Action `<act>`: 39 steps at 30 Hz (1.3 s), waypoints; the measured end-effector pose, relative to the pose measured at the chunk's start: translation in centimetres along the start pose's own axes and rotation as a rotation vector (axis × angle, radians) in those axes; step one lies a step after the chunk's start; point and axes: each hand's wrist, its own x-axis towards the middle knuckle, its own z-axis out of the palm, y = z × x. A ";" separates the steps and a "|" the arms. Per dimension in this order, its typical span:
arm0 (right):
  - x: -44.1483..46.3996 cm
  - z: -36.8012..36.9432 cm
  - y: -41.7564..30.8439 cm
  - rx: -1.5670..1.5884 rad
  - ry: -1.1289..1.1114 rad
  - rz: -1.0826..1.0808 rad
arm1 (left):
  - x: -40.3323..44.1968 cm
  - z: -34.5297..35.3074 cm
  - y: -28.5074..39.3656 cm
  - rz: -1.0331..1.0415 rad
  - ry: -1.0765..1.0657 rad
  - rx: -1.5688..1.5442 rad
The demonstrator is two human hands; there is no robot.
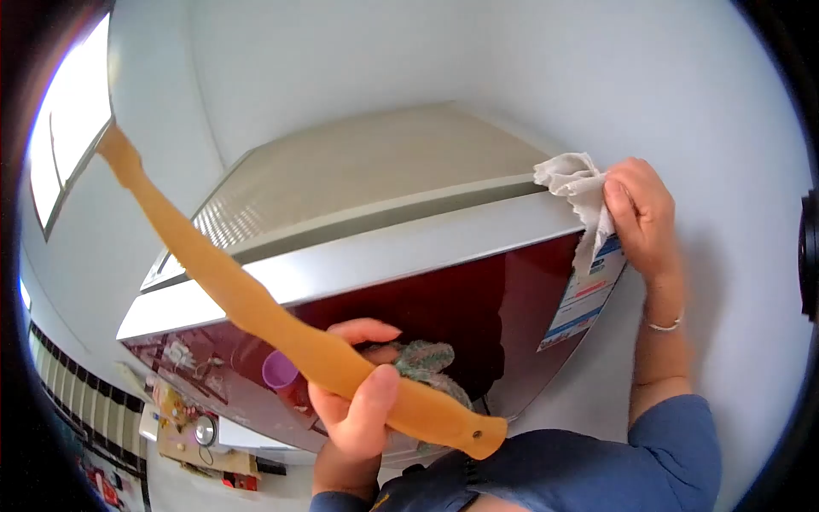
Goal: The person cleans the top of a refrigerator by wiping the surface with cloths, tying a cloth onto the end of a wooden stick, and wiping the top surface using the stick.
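Note:
My left hand [357, 416] is closed around the lower part of a long yellow wavy handle [256, 300], with a hole at its near end. The handle slants up to the left, in front of a dark red glossy fridge [478, 299]; what its far end carries, if anything, I cannot make out. At the fridge's upper right corner, my right hand [646, 213] pinches a crumpled whitish cloth [580, 183], which drapes over the edge and partly covers a printed label [589, 290]. Beside my left fingers a grey-green patterned patch [422, 358] shows, perhaps a reflection.
The beige fridge top [367, 171] has a silver front edge [409, 246]. A pale wall [734, 171] stands close on the right. At lower left are a bright window [72, 119] above, a striped curtain-like surface [81, 392], and a low table [183, 444] with small items.

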 end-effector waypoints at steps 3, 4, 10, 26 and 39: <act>-0.6 2.2 0.4 -0.041 0.425 -0.103 | 0.1 0.4 -0.4 -0.010 0.090 0.025; -0.7 2.4 0.1 -0.062 0.458 -0.035 | 0.1 0.3 -0.7 -0.003 0.122 0.061; -0.6 3.8 -5.3 -0.123 0.371 -0.116 | 0.1 2.6 -2.1 0.201 0.335 0.248; -2.9 0.5 3.1 -0.180 0.321 -0.029 | 0.2 7.4 -3.4 0.194 0.482 0.329; -2.6 4.6 -10.4 0.356 0.094 -0.342 | -0.2 1.4 -4.8 0.222 0.344 -0.067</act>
